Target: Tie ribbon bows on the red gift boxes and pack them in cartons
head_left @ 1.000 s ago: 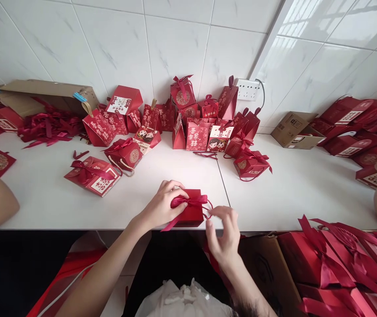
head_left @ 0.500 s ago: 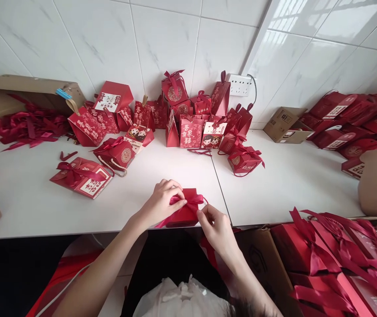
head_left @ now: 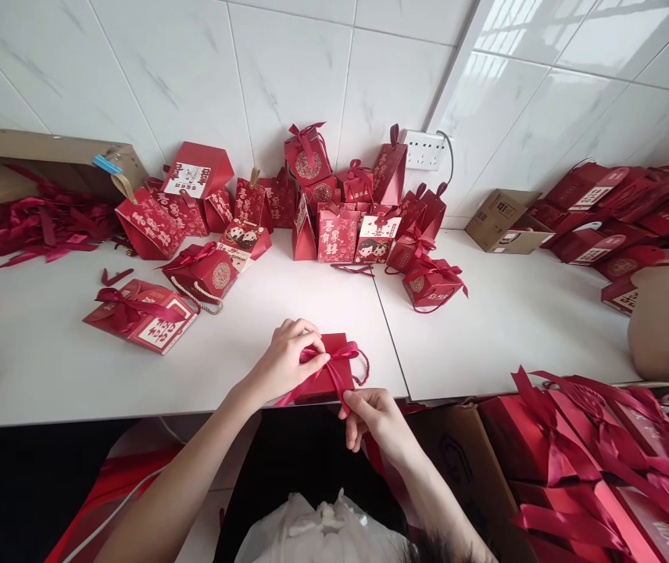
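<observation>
A red gift box (head_left: 335,346) lies at the table's front edge, with a rope handle (head_left: 365,367) at its right side. Across its top runs a dark pink ribbon (head_left: 343,354) tied in a bow. My left hand (head_left: 295,356) is closed on the bow's left loop and knot, thumb against fingertips. Below the box's right corner, my right hand (head_left: 374,414) pinches a hanging ribbon tail between thumb and forefinger, its other fingers curled. The far side of the box is partly covered by my left hand.
Finished boxes (head_left: 141,313) stand left and along the tiled wall. Loose ribbons (head_left: 53,223) spill from a carton at far left. A carton (head_left: 457,461) of ribboned boxes stands below the edge at right. Another person's arm (head_left: 660,324) reaches in among stacked boxes at far right.
My right hand has moved down and slightly left from the bow's right loop to the ribbon tail, drawing it toward me. My left hand keeps its place at the knot.
</observation>
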{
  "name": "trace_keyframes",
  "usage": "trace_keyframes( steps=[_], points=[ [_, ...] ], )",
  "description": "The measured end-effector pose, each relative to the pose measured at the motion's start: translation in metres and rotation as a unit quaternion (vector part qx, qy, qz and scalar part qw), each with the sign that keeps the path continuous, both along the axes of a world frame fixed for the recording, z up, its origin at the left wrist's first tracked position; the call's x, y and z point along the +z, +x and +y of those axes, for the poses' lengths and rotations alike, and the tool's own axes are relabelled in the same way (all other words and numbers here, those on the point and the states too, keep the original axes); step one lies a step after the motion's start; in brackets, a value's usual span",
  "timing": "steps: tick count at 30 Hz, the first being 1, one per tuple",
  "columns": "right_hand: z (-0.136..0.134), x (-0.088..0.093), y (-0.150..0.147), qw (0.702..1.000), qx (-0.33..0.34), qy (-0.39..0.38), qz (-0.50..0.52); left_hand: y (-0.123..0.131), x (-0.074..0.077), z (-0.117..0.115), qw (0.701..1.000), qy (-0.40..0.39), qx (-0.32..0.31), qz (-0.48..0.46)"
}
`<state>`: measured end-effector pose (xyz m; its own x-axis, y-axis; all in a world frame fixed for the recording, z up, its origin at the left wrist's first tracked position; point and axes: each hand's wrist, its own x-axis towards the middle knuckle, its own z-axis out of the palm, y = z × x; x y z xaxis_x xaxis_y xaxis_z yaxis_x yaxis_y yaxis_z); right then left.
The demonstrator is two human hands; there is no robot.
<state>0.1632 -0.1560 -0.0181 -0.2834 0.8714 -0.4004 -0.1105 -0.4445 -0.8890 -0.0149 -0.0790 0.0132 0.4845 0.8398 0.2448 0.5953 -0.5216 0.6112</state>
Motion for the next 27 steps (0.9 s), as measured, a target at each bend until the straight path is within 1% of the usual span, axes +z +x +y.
trace_keyframes(
  steps=[4,8,11,12,14,16,17,18,19,22,24,26,27],
  points=[
    [-0.001,-0.007,-0.002,0.999,-0.009,0.032,-0.004,0.0,-0.004,0.002,1.0,0.004,-0.002,-0.003],
    [0.001,-0.006,-0.001,0.997,0.008,0.072,-0.036,0.0,-0.004,0.002,1.0,0.0,0.001,-0.006],
    [0.0,-0.002,0.006,0.994,0.027,0.083,-0.067,-0.001,-0.003,0.001,1.0,-0.002,0.003,-0.011],
    [-0.001,-0.001,0.008,0.992,0.045,0.084,-0.082,-0.001,-0.003,0.001,1.0,-0.004,0.004,-0.013],
    [-0.007,0.003,0.011,0.983,0.118,0.085,-0.116,0.0,-0.002,0.001,1.0,-0.005,0.007,-0.014],
    [-0.014,0.007,0.007,0.966,0.203,0.09,-0.135,0.0,-0.002,0.001,1.0,-0.005,0.008,-0.015],
    [-0.017,0.008,0.001,0.961,0.224,0.093,-0.132,0.0,-0.002,0.001,1.0,-0.003,0.009,-0.016],
    [-0.019,0.008,-0.007,0.963,0.221,0.094,-0.12,0.001,-0.002,0.0,1.0,-0.002,0.009,-0.016],
    [-0.019,0.008,-0.017,0.97,0.199,0.093,-0.101,0.001,-0.002,0.0,1.0,-0.002,0.011,-0.015],
    [-0.013,0.003,-0.05,0.991,0.103,0.073,-0.036,0.002,0.001,-0.001,1.0,-0.009,0.015,-0.012],
    [-0.006,0.002,-0.066,0.997,0.061,0.049,0.004,0.003,0.002,-0.001,1.0,-0.016,0.016,-0.013],
    [-0.004,0.005,-0.071,0.998,0.048,0.035,0.024,0.004,0.003,-0.001,1.0,-0.019,0.014,-0.019],
    [-0.005,0.01,-0.068,0.997,0.062,0.036,0.022,0.003,0.002,-0.001,0.999,-0.02,0.013,-0.025]
  ],
)
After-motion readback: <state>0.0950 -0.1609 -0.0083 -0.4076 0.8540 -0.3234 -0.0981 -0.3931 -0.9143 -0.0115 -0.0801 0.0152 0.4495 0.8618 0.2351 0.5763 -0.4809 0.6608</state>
